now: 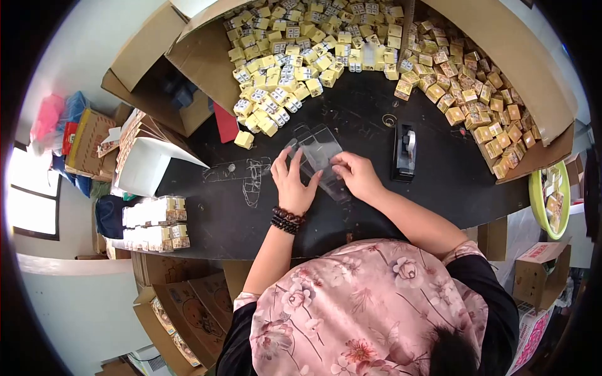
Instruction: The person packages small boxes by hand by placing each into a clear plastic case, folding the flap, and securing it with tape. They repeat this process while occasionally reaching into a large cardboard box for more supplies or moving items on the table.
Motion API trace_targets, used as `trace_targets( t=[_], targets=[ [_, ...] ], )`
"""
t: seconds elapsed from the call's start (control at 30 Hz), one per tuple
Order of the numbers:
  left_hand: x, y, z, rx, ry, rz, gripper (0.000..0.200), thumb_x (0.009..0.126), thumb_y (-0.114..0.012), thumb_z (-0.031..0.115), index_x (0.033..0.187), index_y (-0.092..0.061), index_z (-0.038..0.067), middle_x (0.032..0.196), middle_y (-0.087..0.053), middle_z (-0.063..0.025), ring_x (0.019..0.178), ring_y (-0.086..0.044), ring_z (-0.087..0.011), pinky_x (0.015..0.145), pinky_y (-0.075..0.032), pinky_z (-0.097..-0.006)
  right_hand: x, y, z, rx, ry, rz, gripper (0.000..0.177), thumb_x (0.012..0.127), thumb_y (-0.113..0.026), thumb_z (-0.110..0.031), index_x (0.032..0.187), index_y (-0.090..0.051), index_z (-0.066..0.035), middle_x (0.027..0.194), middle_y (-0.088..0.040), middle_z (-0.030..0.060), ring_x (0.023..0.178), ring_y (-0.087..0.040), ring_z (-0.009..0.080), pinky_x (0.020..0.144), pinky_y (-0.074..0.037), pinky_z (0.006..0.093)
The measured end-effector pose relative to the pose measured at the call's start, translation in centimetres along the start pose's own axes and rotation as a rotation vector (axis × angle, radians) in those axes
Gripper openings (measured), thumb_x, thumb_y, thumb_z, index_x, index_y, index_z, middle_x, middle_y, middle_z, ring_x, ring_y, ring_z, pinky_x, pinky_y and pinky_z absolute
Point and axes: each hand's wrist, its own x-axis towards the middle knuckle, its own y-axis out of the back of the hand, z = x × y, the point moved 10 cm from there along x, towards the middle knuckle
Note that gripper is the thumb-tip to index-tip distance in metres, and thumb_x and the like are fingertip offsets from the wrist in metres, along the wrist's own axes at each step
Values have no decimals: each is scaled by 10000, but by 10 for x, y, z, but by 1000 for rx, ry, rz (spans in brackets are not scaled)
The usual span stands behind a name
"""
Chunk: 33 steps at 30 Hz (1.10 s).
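A clear plastic piece (320,150), folded with flaps, lies between my two hands on the black table (226,222). My left hand (293,182) has its fingers spread, with the fingertips resting on the left side of the plastic. Bead bracelets (288,220) circle that wrist. At the right edge of the plastic, my right hand (359,175) pinches it between thumb and curled fingers. A black tape dispenser (404,153) stands to the right of my right hand.
Small yellow boxes (276,75) spill from a carton at the back; orange-brown boxes (483,109) fill the right one. Packed rows of boxes (157,224) stand at the left table edge, near a white open box (147,169). A green basket (550,200) is at far right.
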Motion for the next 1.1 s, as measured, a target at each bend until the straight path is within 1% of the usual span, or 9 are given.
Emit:
trace_targets(
  t=[0.2, 0.23, 0.33, 0.4, 0.6, 0.77, 0.9, 1.03, 1.1],
  targets=[
    [-24, -8, 18, -409, 88, -228, 250, 749, -777, 87, 939, -627, 26, 815, -591, -85, 763, -559, -264, 716, -455, -356, -59, 20, -42, -94, 157, 46, 103, 938, -561, 10, 1028, -597, 45, 932, -658, 111, 862, -676, 157, 727, -544, 296],
    [-27, -9, 30, -422, 35, -290, 202, 761, -765, 62, 907, -632, 20, 817, -596, -82, 751, -564, -238, 701, -458, -333, -68, 21, -44, -110, 225, 48, 123, 921, -559, -9, 1038, -579, 20, 944, -657, 174, 840, -682, 264, 724, -523, 346],
    [-42, -9, 51, -568, 69, -463, 100, 799, -723, 24, 861, -646, 14, 841, -618, -86, 801, -593, -232, 742, -470, -323, -83, -2, -6, 76, -94, -404, 247, 951, -607, -176, 1153, -575, -36, 1002, -637, 75, 839, -616, 156, 728, -488, 293],
    [-48, -6, 68, -758, 107, -560, 91, 820, -699, 1, 868, -621, 1, 969, -656, -116, 944, -625, -267, 846, -482, -343, -116, -15, 9, 653, -637, -759, 410, 936, -644, -274, 1274, -523, -77, 1123, -595, 25, 947, -545, 116, 793, -468, 314],
    [-40, 2, 120, -861, -126, -780, 124, 812, -698, -8, 828, -576, 4, 1131, -648, -166, 1045, -622, -288, 900, -480, -355, -125, -11, -11, 749, -645, -1084, 607, 839, -750, -294, 1335, -481, -70, 1176, -574, 38, 1104, -548, 149, 876, -452, 341],
    [-49, -8, 128, -822, -251, -836, 132, 762, -739, 15, 877, -675, 14, 1175, -650, -182, 1073, -634, -306, 904, -500, -353, -96, 9, -23, -209, -170, -906, 647, 750, -834, -267, 1240, -534, 31, 944, -701, 113, 862, -667, 198, 709, -516, 326],
    [-73, -34, 95, -918, 6, -931, 131, 809, -726, 18, 940, -719, 5, 1122, -676, -163, 1080, -639, -237, 891, -506, -317, -89, 51, -44, -41, -80, -629, 620, 751, -824, -312, 1209, -571, 22, 948, -697, 147, 902, -676, 214, 786, -524, 335],
    [-109, -55, 101, -1306, 384, -1190, 196, 952, -577, 3, 1122, -662, -43, 1170, -660, -125, 1083, -613, -172, 925, -479, -283, -49, 286, -22, -618, 107, 685, 407, 797, -748, -201, 1123, -615, 2, 1004, -658, 177, 906, -648, 314, 815, -521, 397],
    [-135, -66, 97, -1420, 531, -1290, 290, 987, -525, 17, 1266, -572, -43, 1224, -633, -106, 1102, -592, -152, 962, -453, -276, -54, 374, 18, -1022, -131, 976, 359, 804, -723, -165, 1131, -624, -56, 1109, -610, 171, 1072, -557, 352, 925, -463, 439]
  ],
)
